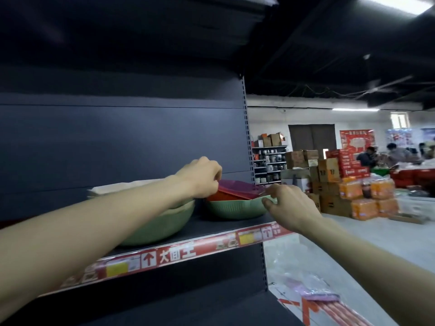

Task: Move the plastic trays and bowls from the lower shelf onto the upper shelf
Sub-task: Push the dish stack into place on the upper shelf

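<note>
Upper shelf (223,225) carries a large green bowl (160,222) at left and, just beside it, a smaller green bowl (235,209) holding red and purple trays (235,191). Setting-down step, I judge — left hand (202,177) curls its fingers over the trays' edge, right hand (292,208) pinches the smaller bowl's rim. Next: release without tipping, then reach below for more.

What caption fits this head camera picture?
Left hand holds trays in a green bowl; right hand pinches its rim.
</note>
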Available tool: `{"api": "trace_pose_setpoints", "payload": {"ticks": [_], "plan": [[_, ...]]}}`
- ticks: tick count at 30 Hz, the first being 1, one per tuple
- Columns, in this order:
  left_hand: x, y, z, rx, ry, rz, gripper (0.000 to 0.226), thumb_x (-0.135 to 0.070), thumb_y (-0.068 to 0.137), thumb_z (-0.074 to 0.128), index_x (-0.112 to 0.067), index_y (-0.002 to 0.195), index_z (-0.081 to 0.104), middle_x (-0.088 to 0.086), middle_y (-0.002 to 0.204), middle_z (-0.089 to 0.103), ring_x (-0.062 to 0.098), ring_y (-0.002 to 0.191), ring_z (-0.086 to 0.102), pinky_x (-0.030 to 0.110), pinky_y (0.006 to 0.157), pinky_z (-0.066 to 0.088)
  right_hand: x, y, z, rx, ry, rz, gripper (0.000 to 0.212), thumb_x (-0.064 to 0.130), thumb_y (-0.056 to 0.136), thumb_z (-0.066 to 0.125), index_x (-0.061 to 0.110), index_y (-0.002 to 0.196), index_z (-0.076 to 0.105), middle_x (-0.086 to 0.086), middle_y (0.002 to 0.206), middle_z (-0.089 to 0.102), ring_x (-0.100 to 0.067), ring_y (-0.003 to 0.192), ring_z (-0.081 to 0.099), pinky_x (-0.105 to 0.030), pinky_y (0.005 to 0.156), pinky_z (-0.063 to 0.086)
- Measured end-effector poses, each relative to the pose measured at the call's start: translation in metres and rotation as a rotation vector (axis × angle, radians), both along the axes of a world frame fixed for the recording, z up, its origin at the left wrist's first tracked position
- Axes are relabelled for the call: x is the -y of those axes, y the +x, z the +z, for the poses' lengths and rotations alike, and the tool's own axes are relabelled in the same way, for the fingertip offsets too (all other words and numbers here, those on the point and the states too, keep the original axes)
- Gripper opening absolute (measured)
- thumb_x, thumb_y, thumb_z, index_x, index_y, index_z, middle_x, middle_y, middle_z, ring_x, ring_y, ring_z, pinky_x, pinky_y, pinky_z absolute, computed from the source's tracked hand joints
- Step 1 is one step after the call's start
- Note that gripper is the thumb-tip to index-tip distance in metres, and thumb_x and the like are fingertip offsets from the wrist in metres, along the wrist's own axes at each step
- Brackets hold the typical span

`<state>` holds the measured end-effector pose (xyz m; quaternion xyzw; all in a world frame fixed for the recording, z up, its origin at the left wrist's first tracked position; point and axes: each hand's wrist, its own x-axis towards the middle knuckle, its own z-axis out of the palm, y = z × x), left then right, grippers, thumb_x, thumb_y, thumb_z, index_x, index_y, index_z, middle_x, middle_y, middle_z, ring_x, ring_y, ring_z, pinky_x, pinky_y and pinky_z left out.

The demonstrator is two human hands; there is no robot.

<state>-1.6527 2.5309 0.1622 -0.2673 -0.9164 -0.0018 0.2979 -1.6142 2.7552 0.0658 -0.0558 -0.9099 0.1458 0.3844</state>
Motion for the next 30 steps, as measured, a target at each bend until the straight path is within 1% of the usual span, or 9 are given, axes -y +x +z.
{"api": "trace_pose_setpoints", "payload": {"ticks": [7, 13, 16, 19, 21, 23, 25, 27, 30], "plan": [[-0.012, -0.050, 0.013, 0.043, -0.143, 0.041, 0.026, -0.021, 0.098, 0.061, -0.029, 0.117, 0.076, 0.003, 0.119, 0.066, 0.031, 0.107, 0.067, 0.047, 0.093, 0.058, -0.011, -0.028, 0.000, -0.013, 0.033, 0.025, 0.028, 0.037, 0.098, 0.057, 0.021, 0.117, 0.070, -0.003, 0.124, 0.069, -0.030, 0.111, 0.066, -0.051, 0.086, 0.061], [-0.023, -0.083, 0.012, 0.061, -0.257, 0.027, 0.022, -0.030, 0.105, 0.061, -0.027, 0.122, 0.075, 0.002, 0.106, 0.056, 0.029, 0.096, 0.059, 0.040, 0.089, 0.054, -0.009, -0.051, 0.010, -0.041, 0.055, 0.065, 0.030, 0.038, 0.101, 0.056, 0.021, 0.121, 0.072, -0.004, 0.119, 0.071, -0.031, 0.105, 0.066, -0.051, 0.085, 0.061], [-0.027, -0.092, 0.013, 0.074, -0.314, 0.047, 0.021, -0.032, 0.107, 0.060, -0.026, 0.121, 0.074, 0.001, 0.102, 0.051, 0.028, 0.092, 0.056, 0.038, 0.086, 0.050, -0.006, -0.061, 0.016, -0.004, 0.068, 0.064, 0.037, 0.036, 0.097, 0.049, 0.020, 0.121, 0.072, -0.010, 0.120, 0.070, -0.038, 0.103, 0.066, -0.051, 0.086, 0.060], [-0.027, -0.094, 0.014, 0.075, -0.371, 0.050, 0.016, -0.025, 0.106, 0.059, -0.024, 0.114, 0.073, 0.000, 0.098, 0.053, 0.029, 0.090, 0.058, 0.041, 0.086, 0.054, -0.002, -0.067, 0.023, 0.051, 0.064, 0.067, 0.038, 0.033, 0.095, 0.048, 0.019, 0.119, 0.072, -0.011, 0.116, 0.070, -0.039, 0.098, 0.068, -0.049, 0.083, 0.061], [-0.028, -0.094, 0.014, 0.034, -0.439, 0.056, 0.016, -0.012, 0.101, 0.057, -0.021, 0.104, 0.070, -0.004, 0.086, 0.051, 0.031, 0.084, 0.059, 0.041, 0.077, 0.054, 0.001, -0.068, 0.029, 0.100, 0.052, 0.078, 0.030, 0.027, 0.094, 0.052, 0.018, 0.110, 0.076, -0.010, 0.105, 0.070, -0.038, 0.090, 0.068, -0.043, 0.077, 0.059], [-0.030, -0.092, 0.013, -0.001, -0.507, 0.064, 0.021, -0.002, 0.095, 0.053, -0.017, 0.102, 0.065, -0.005, 0.081, 0.046, 0.030, 0.078, 0.056, 0.036, 0.066, 0.046, 0.001, -0.070, 0.034, 0.132, 0.034, 0.089, 0.023, 0.023, 0.093, 0.058, 0.018, 0.106, 0.076, -0.006, 0.096, 0.066, -0.034, 0.083, 0.066, -0.039, 0.070, 0.053], [-0.032, -0.089, 0.011, -0.040, -0.549, 0.069, 0.018, 0.000, 0.094, 0.051, -0.016, 0.098, 0.060, -0.004, 0.080, 0.043, 0.029, 0.075, 0.052, 0.035, 0.063, 0.038, 0.000, -0.072, 0.036, 0.140, 0.028, 0.084, 0.022, 0.027, 0.092, 0.061, 0.020, 0.109, 0.075, -0.003, 0.095, 0.063, -0.031, 0.081, 0.064, -0.037, 0.068, 0.050], [-0.032, -0.087, 0.009, -0.091, -0.554, 0.051, 0.014, -0.006, 0.097, 0.050, -0.016, 0.097, 0.059, 0.001, 0.086, 0.050, 0.032, 0.077, 0.054, 0.037, 0.064, 0.042, -0.002, -0.073, 0.036, 0.126, 0.019, 0.081, 0.022, 0.029, 0.091, 0.064, 0.019, 0.108, 0.074, -0.003, 0.095, 0.063, -0.031, 0.082, 0.064, -0.038, 0.068, 0.050], [-0.028, -0.086, 0.007, -0.129, -0.504, 0.008, 0.015, -0.013, 0.099, 0.050, -0.017, 0.105, 0.064, 0.008, 0.109, 0.062, 0.036, 0.095, 0.064, 0.044, 0.077, 0.054, -0.003, -0.073, 0.035, 0.066, -0.020, 0.068, 0.019, 0.028, 0.089, 0.072, 0.018, 0.105, 0.078, -0.004, 0.096, 0.068, -0.031, 0.083, 0.066, -0.038, 0.068, 0.050]]}}
